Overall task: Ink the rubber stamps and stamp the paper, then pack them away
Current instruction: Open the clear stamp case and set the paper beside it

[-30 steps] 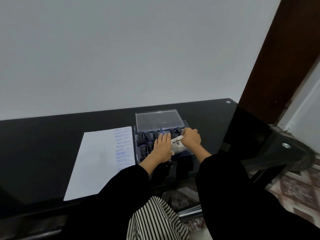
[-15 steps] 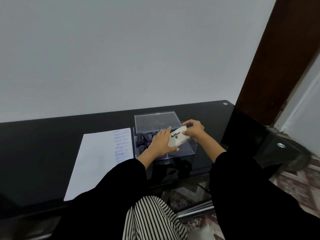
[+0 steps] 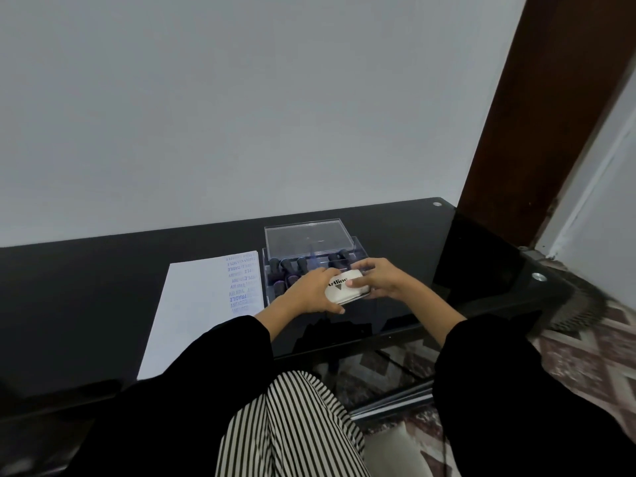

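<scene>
A white ink pad case marked "Artline" lies over the right front part of the clear plastic stamp box. My left hand grips its left side, thumb under the front edge. My right hand grips its right side, thumb on top. Several dark-handled rubber stamps stand in the box's left half. The box's clear lid stands open at the back. The white paper lies to the left of the box, with blue stamped words down its right edge.
All of this sits on a black glass desk against a pale wall. A brown door frame rises at the right. The desk's right end carries a metal stud. Patterned floor shows below, and my striped lap is at the bottom.
Half a second ago the ink pad case was tilted up above the box; now it lies lower and flatter on the box's right part, both hands still holding it.
</scene>
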`<state>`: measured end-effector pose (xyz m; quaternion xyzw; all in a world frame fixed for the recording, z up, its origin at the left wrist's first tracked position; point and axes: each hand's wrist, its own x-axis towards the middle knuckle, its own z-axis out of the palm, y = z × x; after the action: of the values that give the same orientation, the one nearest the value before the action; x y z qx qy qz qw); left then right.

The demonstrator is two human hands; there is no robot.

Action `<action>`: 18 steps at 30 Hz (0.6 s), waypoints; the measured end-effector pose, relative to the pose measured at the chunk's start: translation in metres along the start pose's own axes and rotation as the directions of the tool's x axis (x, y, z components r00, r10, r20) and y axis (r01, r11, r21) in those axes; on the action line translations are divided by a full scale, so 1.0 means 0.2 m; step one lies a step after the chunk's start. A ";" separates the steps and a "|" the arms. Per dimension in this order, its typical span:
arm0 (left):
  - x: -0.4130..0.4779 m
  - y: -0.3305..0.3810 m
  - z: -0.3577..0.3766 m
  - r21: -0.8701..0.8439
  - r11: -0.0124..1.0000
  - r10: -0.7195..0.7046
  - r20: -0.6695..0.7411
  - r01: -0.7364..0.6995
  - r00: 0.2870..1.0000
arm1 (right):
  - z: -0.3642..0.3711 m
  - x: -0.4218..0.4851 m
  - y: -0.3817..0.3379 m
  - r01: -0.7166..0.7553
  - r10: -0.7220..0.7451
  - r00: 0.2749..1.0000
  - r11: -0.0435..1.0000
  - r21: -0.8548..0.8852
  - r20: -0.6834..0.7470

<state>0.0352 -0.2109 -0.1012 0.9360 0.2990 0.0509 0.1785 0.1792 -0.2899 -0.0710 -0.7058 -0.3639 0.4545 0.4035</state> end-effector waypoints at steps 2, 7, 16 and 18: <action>-0.04 0.00 0.03 0.014 1.000 -0.003 -0.003 0.003 1.000 | 0.02 -0.01 0.07 0.018 -0.014 0.999 0.996 -0.088 0.045; -0.11 0.00 0.10 0.039 0.999 -0.013 -0.040 0.015 0.999 | 0.08 -0.04 0.20 0.132 -0.149 0.989 0.912 -0.390 -0.014; -0.19 -0.10 0.25 -0.023 0.996 -0.088 -0.010 0.088 0.996 | 0.23 -0.02 0.35 0.206 -0.249 0.968 0.764 -0.612 0.014; -0.19 -0.14 0.27 -0.054 0.993 -0.104 -0.014 0.103 0.994 | 0.25 0.00 0.38 0.234 -0.279 0.960 0.773 -0.590 0.016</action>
<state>0.0005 -0.2286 -0.1609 0.9137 0.3471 0.0573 0.2032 0.1437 -0.3099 -0.1528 -0.7553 -0.5641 0.2349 0.2370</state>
